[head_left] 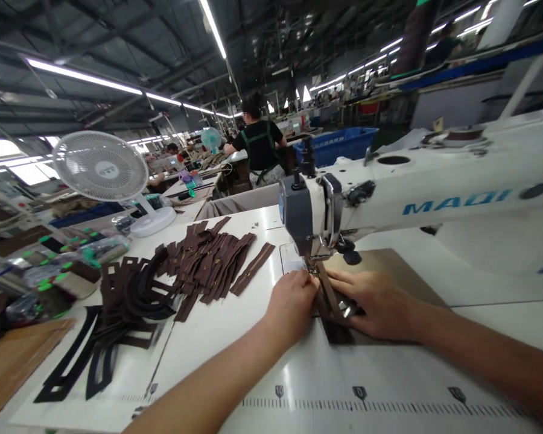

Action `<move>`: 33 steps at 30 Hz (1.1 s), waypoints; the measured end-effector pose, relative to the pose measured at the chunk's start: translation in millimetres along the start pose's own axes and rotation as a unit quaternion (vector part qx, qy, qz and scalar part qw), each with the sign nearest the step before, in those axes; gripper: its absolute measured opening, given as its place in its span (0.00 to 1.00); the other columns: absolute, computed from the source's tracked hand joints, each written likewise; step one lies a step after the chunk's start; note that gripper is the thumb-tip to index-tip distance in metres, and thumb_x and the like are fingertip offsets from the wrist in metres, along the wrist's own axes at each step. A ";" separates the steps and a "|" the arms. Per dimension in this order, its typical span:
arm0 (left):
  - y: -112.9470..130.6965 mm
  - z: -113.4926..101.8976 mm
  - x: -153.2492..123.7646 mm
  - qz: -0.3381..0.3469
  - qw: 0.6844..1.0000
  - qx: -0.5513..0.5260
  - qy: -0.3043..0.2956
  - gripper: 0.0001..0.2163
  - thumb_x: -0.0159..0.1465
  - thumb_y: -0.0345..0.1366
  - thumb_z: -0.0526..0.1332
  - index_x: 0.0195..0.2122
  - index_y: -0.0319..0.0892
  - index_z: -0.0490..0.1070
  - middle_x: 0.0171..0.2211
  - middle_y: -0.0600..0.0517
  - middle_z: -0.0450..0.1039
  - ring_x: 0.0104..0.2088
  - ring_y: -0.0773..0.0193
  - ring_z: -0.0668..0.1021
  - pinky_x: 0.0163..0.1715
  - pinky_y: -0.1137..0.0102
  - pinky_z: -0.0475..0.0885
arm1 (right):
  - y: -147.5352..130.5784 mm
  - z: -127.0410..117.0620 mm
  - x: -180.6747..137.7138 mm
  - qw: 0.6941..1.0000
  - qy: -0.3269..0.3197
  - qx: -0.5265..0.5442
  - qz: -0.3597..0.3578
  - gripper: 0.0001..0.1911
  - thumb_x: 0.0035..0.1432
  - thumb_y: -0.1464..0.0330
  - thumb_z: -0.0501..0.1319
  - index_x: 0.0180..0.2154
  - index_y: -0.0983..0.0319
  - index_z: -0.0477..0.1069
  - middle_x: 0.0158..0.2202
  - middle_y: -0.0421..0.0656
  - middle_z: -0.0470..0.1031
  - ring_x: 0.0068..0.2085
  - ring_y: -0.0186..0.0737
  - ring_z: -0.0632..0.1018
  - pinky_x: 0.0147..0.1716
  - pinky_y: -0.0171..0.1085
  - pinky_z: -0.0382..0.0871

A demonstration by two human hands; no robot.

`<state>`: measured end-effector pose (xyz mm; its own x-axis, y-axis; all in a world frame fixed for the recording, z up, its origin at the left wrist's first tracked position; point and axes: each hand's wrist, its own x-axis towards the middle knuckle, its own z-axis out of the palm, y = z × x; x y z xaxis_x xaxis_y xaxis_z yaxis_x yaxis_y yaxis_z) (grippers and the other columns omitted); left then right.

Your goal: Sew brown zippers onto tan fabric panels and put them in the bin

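At the needle of a white sewing machine (314, 241), my left hand (294, 307) is closed, its fingertips pinching the edge of a brown strip (328, 295). The strip lies partly under the presser foot and looks like the zipper pieces piled to the left. My right hand (380, 304) rests with fingers stretched out on a brown panel (402, 271), just right of the strip. A small shiny metal piece (349, 308) shows beneath that palm; its kind is unclear. Both hands partly hide the work.
A heap of brown zipper strips (208, 259) and dark cut frames (131, 295) lies left on the white table. Beyond them stand a white fan (102, 166) and thread cones (72, 280). A co-worker (260, 141) sits ahead, near a blue basket (339, 144).
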<state>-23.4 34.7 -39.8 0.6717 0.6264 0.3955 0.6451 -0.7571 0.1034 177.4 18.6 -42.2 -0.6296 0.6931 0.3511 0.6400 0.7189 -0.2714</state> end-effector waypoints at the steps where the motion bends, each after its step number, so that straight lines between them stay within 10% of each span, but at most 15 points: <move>1: 2.7 -2.4 -3.5 0.006 1.000 -0.003 0.003 0.08 0.63 0.27 0.57 0.41 0.36 0.73 0.37 0.46 0.74 0.37 0.58 0.76 0.39 0.63 0.75 | -3.8 1.0 -3.3 1.000 0.005 0.000 0.003 0.28 0.55 0.69 0.55 0.58 0.65 0.63 0.59 0.54 0.64 0.47 0.53 0.76 0.42 0.48 0.74; 10: 18.4 -6.5 -34.5 -0.012 0.996 -0.066 0.056 0.10 0.60 0.26 0.58 0.41 0.39 0.75 0.46 0.47 0.77 0.46 0.60 0.78 0.48 0.64 0.74 | -48.9 6.8 -57.5 0.998 0.017 -0.057 0.008 0.31 0.51 0.77 0.48 0.58 0.67 0.64 0.58 0.53 0.66 0.46 0.46 0.78 0.39 0.44 0.77; 33: 25.2 -6.7 -37.1 0.060 0.996 -0.029 0.065 0.07 0.64 0.26 0.56 0.39 0.36 0.73 0.40 0.47 0.78 0.41 0.63 0.80 0.51 0.64 0.72 | -62.7 7.9 -52.1 0.995 0.006 -0.095 -0.015 0.33 0.43 0.78 0.49 0.53 0.67 0.69 0.52 0.54 0.73 0.33 0.45 0.80 0.27 0.40 0.75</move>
<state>-34.5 -8.9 -45.7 0.6874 0.5051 0.5218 0.5392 -0.8363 0.0992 166.6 -62.1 -50.6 -0.6452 0.6702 0.3667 0.6933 0.7153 -0.0876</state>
